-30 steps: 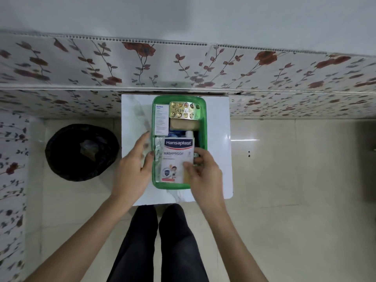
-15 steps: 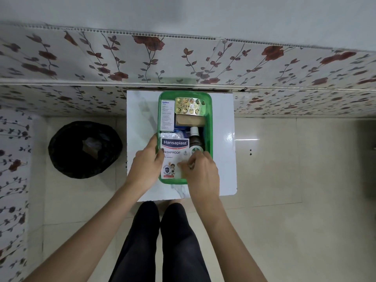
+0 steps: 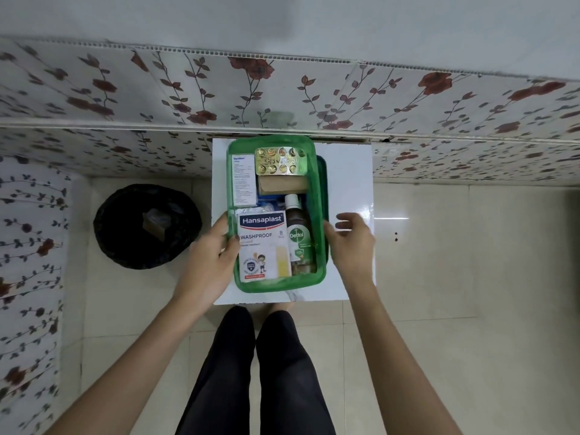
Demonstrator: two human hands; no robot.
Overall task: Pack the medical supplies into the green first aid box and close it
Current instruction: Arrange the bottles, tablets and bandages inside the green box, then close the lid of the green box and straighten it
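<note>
1. Two bare hands flank the green first aid box, which stands open on the white worktop against the flowered wall.
2. Hidden or unclear: the dark green lid shows only as a narrow strip behind the box's right wall; a blue item and a clear wrapper under the upper packs cannot be identified; the small print on the white carton is unreadable.
3. Contents, far to near: gold blister pack over a brown box at the far end, the white carton upright along the left wall, the Hansaplast box lying flat at near left, and the Dettol bottle lying beside it at near right.
4. Left hand — thumb over the box's left rim, touching the Hansaplast box's edge, fingers outside the wall, gripping it.
5. Right hand — fingers spread and empty, its fingertips just beside the lid strip; contact cannot be told.
6. Change from half a second earlier: the right hand has left the Hansaplast box and moved outside the right wall, so the Dettol label is now uncovered.
7. Off the worktop, a black bin stands on the tiled floor at left.
</note>
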